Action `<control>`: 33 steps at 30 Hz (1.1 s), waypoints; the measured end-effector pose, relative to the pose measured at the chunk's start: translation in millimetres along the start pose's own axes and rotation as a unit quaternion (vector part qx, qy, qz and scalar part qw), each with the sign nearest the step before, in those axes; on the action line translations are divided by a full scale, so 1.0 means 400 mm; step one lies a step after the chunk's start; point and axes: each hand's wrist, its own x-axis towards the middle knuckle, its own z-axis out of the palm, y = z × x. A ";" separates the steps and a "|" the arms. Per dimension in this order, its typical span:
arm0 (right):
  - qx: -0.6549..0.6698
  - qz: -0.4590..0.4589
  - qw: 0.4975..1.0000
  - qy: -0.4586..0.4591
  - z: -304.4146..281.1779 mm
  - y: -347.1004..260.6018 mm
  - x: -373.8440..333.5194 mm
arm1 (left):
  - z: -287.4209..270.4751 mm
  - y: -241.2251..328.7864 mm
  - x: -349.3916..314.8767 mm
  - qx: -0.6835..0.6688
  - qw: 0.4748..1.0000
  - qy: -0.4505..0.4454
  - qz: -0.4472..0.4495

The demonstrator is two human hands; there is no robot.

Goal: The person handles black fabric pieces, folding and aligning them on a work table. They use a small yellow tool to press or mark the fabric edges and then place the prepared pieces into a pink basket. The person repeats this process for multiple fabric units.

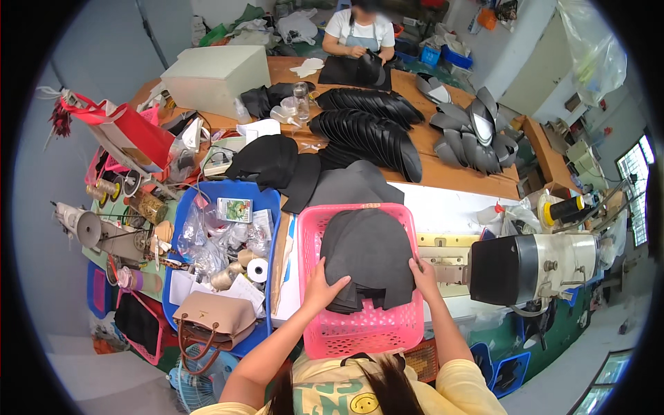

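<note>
A stack of black cut fabric pieces (366, 252), rounded at the far end and notched at the near end, lies in a pink plastic basket (363, 335). My left hand (325, 285) grips the stack's left edge, thumb on top and fingers hidden beneath. On the opposite edge, my right hand (424, 275) holds the stack with its fingers along the side. The basket sits at the table's near edge, close to my body. Just beyond its rim, grey-black flat pieces (356, 185) are spread on the table.
A sewing machine (532, 268) stands right of the basket. Leftward, a blue tray (274, 238) holds bags, thread cones and a beige handbag (214, 319). Rows of curved black pieces (366, 135) cover the wooden table. Across it, a person (361, 34) handles a black piece.
</note>
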 end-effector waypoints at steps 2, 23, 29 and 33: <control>-0.102 -0.071 0.992 0.031 0.002 0.044 0.023 | -0.001 -0.010 0.020 -0.063 0.998 0.014 -0.018; -0.134 -0.299 0.931 0.158 0.054 -0.070 0.122 | -0.009 -0.010 0.128 -0.269 0.959 -0.087 0.017; -0.045 -0.031 0.997 0.060 -0.033 0.162 0.091 | 0.031 -0.004 0.145 -0.091 0.994 -0.042 0.045; -0.083 -0.207 0.967 0.123 0.012 0.181 0.066 | 0.033 -0.017 0.135 -0.131 0.988 0.011 0.087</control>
